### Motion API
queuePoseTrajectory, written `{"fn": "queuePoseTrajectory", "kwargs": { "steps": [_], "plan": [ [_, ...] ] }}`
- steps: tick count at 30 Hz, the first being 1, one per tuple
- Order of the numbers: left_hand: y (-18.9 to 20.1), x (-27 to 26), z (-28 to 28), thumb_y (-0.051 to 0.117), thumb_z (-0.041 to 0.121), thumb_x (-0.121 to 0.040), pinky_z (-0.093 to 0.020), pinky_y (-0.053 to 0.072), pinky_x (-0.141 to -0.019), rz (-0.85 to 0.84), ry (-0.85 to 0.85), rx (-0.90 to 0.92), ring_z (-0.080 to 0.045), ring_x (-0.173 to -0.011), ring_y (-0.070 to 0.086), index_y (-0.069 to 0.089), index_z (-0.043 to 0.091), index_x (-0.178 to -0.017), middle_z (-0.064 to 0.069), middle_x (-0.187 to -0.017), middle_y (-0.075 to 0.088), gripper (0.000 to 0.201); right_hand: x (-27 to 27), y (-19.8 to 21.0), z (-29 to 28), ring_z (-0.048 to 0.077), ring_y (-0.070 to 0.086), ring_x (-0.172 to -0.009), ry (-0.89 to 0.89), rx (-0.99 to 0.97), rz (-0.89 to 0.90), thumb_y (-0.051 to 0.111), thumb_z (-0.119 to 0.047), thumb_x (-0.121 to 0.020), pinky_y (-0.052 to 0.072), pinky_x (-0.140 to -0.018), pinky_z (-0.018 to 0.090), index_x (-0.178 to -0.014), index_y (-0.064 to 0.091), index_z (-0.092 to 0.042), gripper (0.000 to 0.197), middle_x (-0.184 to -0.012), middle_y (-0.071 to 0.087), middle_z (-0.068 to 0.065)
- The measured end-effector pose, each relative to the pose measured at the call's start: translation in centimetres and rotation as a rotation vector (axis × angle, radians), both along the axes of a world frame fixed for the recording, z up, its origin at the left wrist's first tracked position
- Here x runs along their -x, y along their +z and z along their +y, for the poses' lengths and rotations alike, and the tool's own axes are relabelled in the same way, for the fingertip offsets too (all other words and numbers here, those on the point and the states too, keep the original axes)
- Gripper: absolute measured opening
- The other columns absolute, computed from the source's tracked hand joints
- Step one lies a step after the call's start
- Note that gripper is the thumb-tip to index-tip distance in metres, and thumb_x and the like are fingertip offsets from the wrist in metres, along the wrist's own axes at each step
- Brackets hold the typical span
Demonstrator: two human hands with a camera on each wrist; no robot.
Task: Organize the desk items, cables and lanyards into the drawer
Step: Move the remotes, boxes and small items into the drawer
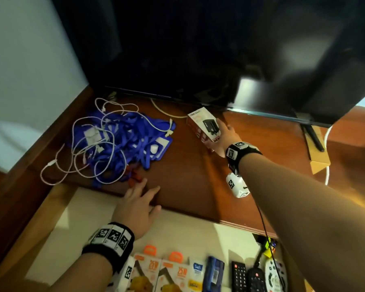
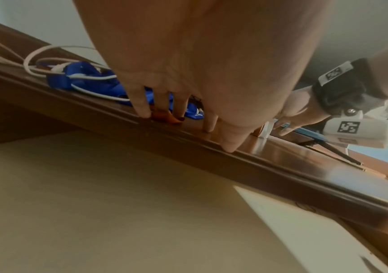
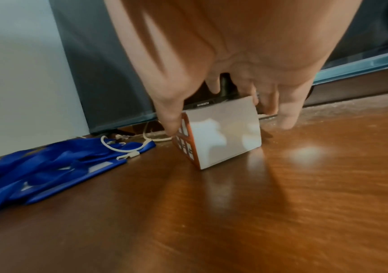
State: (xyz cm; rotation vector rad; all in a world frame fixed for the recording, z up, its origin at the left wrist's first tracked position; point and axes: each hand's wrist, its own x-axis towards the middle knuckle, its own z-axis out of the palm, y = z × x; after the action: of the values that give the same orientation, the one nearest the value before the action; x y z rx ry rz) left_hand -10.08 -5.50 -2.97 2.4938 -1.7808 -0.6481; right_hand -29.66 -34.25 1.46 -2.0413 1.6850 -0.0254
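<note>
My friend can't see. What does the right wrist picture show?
A right hand reaches down around a small white box on a shiny brown desk, thumb touching its orange side. Blue lanyards lie to the left.

Bare forearms; each wrist wears a black band [image 1: 109,241] with black-and-white square markers.

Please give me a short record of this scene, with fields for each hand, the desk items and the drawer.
left hand: fingers straight, resting on the desk front edge
right hand: grips the small box under the TV
lanyards: blue pile, tangled with white cables
drawer: open, holds remotes and packaged goods
</note>
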Motion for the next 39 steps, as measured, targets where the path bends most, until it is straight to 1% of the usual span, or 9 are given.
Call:
{"fn": "queuePoseTrajectory", "kwargs": {
  "steps": [6, 10, 12, 14, 18, 22, 26, 29, 39],
  "plan": [
    [0.7, -1.1, -0.4, 0.051, 0.053, -0.100, -0.040, 0.036, -0.117, 0.080, 0.018, 0.039, -0.024, -0.144, 0.034, 0.044, 0.048, -0.151, 0.008, -0.167, 0.025, 0.051, 0.3, 1.3, 3.4, 0.033, 0.054, -0.125, 0.060, -0.023, -0.034, 0.081, -0.041, -0.083, 0.049, -0.105, 0.049, -0.156, 0.027, -0.033, 0.092, -0.144, 0.045, 0.009],
    [0.8, -2.5, -0.6, 0.054, 0.032, -0.103, -0.036, 0.037, -0.115, 0.155, 0.010, 0.081, -0.026, -0.135, 0.042, 0.061, 0.043, -0.140, 0.007, -0.160, 0.040, 0.039, 3.6, 3.4, 12.1, 0.012, 0.048, -0.118, 0.130, 0.021, -0.240, 0.083, -0.034, -0.080, 0.037, -0.108, 0.031, -0.153, 0.032, -0.028, 0.090, -0.130, 0.046, -0.009],
    [0.9, -3.6, -0.9, 0.053, 0.024, -0.104, -0.031, 0.033, -0.114, 0.207, -0.003, 0.094, -0.027, -0.134, 0.045, 0.067, 0.036, -0.135, 0.005, -0.156, 0.045, 0.036, 5.9, 3.9, 17.2, 0.013, 0.053, -0.119, 0.216, 0.042, -0.309, 0.085, -0.031, -0.073, 0.041, -0.113, 0.037, -0.150, 0.039, -0.024, 0.089, -0.129, 0.051, -0.013],
    [1.0, -4.9, -1.3, 0.051, 0.021, -0.106, -0.032, 0.033, -0.115, 0.248, -0.044, 0.102, -0.026, -0.134, 0.048, 0.068, 0.030, -0.134, 0.004, -0.152, 0.049, 0.034, 8.3, 3.6, 22.1, 0.005, 0.057, -0.111, 0.316, 0.019, -0.363, 0.085, -0.035, -0.069, 0.051, -0.105, 0.038, -0.139, 0.047, -0.028, 0.080, -0.120, 0.052, -0.024],
    [0.9, -6.4, -1.6, 0.050, 0.026, -0.107, -0.032, 0.033, -0.117, 0.257, -0.108, 0.071, -0.020, -0.136, 0.047, 0.064, 0.028, -0.138, 0.006, -0.149, 0.049, 0.034, 10.3, 1.6, 29.6, -0.005, 0.050, -0.120, 0.473, -0.118, -0.272, 0.081, -0.051, -0.070, 0.042, -0.103, 0.012, -0.144, 0.045, -0.032, 0.085, -0.128, 0.046, -0.029],
    [1.1, -5.9, -1.1, 0.055, 0.028, -0.104, -0.032, 0.029, -0.117, 0.212, -0.136, 0.060, -0.023, -0.134, 0.044, 0.059, 0.028, -0.144, 0.008, -0.153, 0.045, 0.040, 8.1, -3.2, 31.0, 0.002, 0.045, -0.124, 0.520, -0.091, -0.123, 0.076, -0.062, -0.076, 0.042, -0.110, 0.023, -0.154, 0.027, -0.030, 0.097, -0.137, 0.043, -0.019],
    [0.9, -5.8, -0.5, 0.057, 0.029, -0.102, -0.032, 0.027, -0.119, 0.214, -0.126, 0.046, -0.024, -0.137, 0.040, 0.052, 0.031, -0.150, 0.010, -0.160, 0.039, 0.048, 4.4, -7.5, 27.7, 0.024, 0.044, -0.131, 0.499, -0.056, 0.011, 0.075, -0.051, -0.081, 0.039, -0.113, 0.036, -0.159, 0.024, -0.022, 0.097, -0.147, 0.042, -0.002],
    [0.8, -5.8, -0.4, 0.056, 0.032, -0.102, -0.035, 0.028, -0.121, 0.211, -0.136, 0.026, -0.024, -0.141, 0.037, 0.048, 0.032, -0.153, 0.012, -0.163, 0.034, 0.051, 2.5, -10.0, 26.0, 0.033, 0.043, -0.134, 0.443, -0.148, 0.116, 0.077, -0.049, -0.082, 0.042, -0.111, 0.044, -0.159, 0.022, -0.029, 0.097, -0.153, 0.038, 0.002],
    [0.6, -5.7, -0.6, 0.056, 0.032, -0.103, -0.034, 0.026, -0.122, 0.216, -0.119, 0.022, -0.024, -0.143, 0.035, 0.047, 0.031, -0.154, 0.012, -0.163, 0.033, 0.052, 3.0, -12.4, 25.5, 0.033, 0.038, -0.140, 0.377, -0.383, 0.165, 0.084, -0.047, -0.077, 0.040, -0.115, 0.047, -0.159, 0.016, -0.044, 0.106, -0.160, 0.029, -0.002]
  ]
}}
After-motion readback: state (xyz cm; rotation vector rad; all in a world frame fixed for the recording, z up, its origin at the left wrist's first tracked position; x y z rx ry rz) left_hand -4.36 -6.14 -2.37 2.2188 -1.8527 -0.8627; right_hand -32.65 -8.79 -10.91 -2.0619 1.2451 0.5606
